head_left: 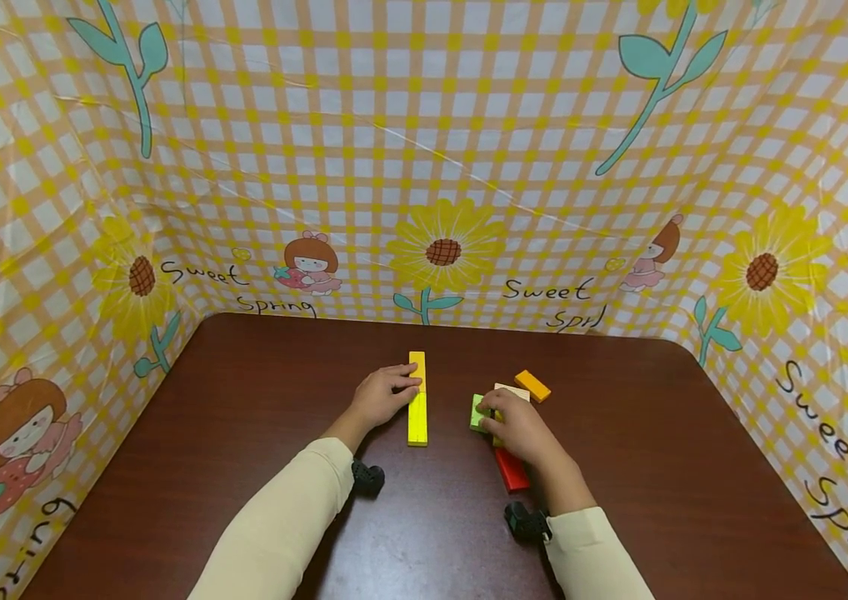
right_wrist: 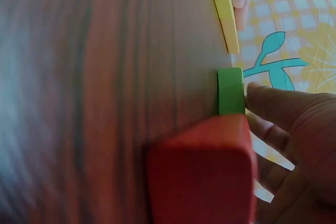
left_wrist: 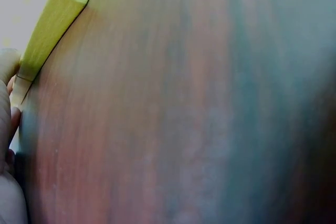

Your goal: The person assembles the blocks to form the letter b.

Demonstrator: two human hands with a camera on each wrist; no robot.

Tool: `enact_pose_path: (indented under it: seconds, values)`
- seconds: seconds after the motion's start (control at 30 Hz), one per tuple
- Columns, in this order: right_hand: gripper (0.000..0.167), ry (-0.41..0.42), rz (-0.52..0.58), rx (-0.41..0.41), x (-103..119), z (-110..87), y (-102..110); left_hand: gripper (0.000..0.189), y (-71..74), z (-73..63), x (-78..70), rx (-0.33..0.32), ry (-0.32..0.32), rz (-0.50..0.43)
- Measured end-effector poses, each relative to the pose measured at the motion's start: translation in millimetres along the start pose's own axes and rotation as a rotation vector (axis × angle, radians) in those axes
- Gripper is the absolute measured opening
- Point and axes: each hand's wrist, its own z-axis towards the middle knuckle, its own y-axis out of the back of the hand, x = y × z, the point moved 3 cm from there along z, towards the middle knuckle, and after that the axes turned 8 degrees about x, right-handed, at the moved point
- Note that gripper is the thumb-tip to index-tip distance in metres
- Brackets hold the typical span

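Yellow blocks (head_left: 417,421) lie end to end in a straight row in the middle of the table. My left hand (head_left: 385,395) rests its fingertips against the row's left side and top; in the left wrist view only part of this hand shows at the left edge. To the right, my right hand (head_left: 520,427) pinches a green block (head_left: 476,414) between thumb and fingers, low at the table. Under and around that hand lie a red block (head_left: 511,471), a pale wooden block (head_left: 511,392) and a yellowish block mostly hidden by the fingers.
An orange block (head_left: 532,386) lies beyond the right hand, at an angle. The dark brown table (head_left: 244,417) is bordered at its back and sides by a checked, flower-printed cloth (head_left: 364,167). Black wrist cameras sit near both cuffs.
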Motion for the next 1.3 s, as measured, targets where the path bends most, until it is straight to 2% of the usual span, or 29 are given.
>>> enact_pose_path:
  seconds: [0.27,0.5,0.77,1.3]
  values:
    - [0.011,-0.046,0.026,0.017,-2,0.1,-2,0.030,-0.1,2.0,-0.8,-0.001,-0.007,0.001]
    - [0.010,0.009,0.013,0.015,3,0.2,-1,0.029,0.2,2.5,0.7,-0.007,-0.011,0.013]
    - [0.010,0.014,0.024,0.032,7,-1.8,-4,0.028,0.9,1.6,1.3,-0.016,-0.015,0.016]
    - [0.011,0.098,-0.012,0.053,12,-4.2,-7,0.028,0.5,0.1,-0.7,-0.023,-0.022,0.010]
